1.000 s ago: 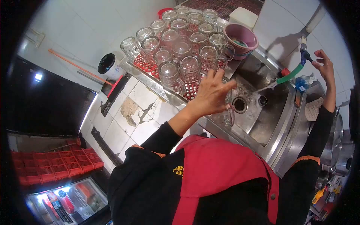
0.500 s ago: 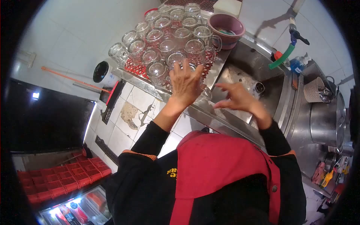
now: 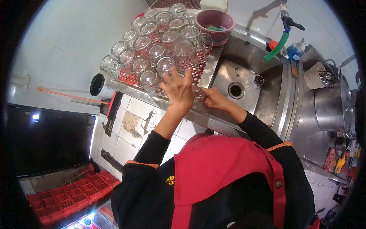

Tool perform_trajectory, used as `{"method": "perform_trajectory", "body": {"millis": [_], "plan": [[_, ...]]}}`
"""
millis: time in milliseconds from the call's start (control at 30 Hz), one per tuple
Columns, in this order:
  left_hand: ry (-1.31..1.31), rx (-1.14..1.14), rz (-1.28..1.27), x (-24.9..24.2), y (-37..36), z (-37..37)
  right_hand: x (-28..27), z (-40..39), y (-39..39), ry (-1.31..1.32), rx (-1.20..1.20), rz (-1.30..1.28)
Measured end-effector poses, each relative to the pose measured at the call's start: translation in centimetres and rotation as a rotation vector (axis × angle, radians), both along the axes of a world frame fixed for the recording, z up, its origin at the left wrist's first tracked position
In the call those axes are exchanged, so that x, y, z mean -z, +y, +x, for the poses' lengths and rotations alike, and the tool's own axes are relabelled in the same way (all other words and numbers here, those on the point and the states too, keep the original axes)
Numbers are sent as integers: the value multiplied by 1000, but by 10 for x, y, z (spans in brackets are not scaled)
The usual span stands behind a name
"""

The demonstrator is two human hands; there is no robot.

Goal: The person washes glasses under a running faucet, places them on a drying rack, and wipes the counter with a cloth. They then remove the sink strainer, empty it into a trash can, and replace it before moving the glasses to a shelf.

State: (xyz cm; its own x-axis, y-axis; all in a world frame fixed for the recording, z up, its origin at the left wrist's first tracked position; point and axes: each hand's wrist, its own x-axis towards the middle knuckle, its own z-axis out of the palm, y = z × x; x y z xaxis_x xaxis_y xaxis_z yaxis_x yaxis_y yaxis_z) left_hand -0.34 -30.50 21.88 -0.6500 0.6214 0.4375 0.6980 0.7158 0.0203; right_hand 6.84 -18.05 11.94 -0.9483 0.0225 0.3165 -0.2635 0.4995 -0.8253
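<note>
Several clear glass mugs (image 3: 156, 50) stand upside down in rows on a red perforated mat (image 3: 127, 77) beside the sink. At the mat's near corner my left hand (image 3: 178, 91) grips a glass mug, its fingers spread over the glass and hiding most of it. This mug's handle (image 3: 198, 92) sticks out to the right, where my right hand (image 3: 218, 99) pinches it between thumb and fingers. Other upturned mugs are close against the left fingertips.
A steel sink (image 3: 228, 72) with a drain lies to the right. Behind it are a pink tub (image 3: 215, 26), a green hose (image 3: 277, 47) on a tap and a blue bottle (image 3: 295, 51). A utensil basket (image 3: 315, 76) and large pot (image 3: 331, 103) are far right; red crates (image 3: 72, 194) lie lower left.
My right hand has moved left from above the sink and closed on the mug's handle. My left hand stays on the mug. The view has shifted, showing more of the sink floor.
</note>
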Motion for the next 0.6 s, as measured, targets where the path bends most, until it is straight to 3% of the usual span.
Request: {"method": "perform_trajectory", "body": {"millis": [133, 200, 300, 400, 600], "plan": [[-94, 64, -19, -5, -15, -3, -19, 1, 3, -236, 27, -3], [-99, 194, 0, -12, -26, -4, -7, -1, 5, -183, 28, 22], [-119, 21, -71, -29, -35, -2, -9, 2, 0, -167, 37, 11], [-290, 6, -29, -18, -43, -12, -7, 6, -9, -195, 86, -52], [-368, 114, 50, -10, -47, -23, 6, 12, -24, -128, 184, -150]]}}
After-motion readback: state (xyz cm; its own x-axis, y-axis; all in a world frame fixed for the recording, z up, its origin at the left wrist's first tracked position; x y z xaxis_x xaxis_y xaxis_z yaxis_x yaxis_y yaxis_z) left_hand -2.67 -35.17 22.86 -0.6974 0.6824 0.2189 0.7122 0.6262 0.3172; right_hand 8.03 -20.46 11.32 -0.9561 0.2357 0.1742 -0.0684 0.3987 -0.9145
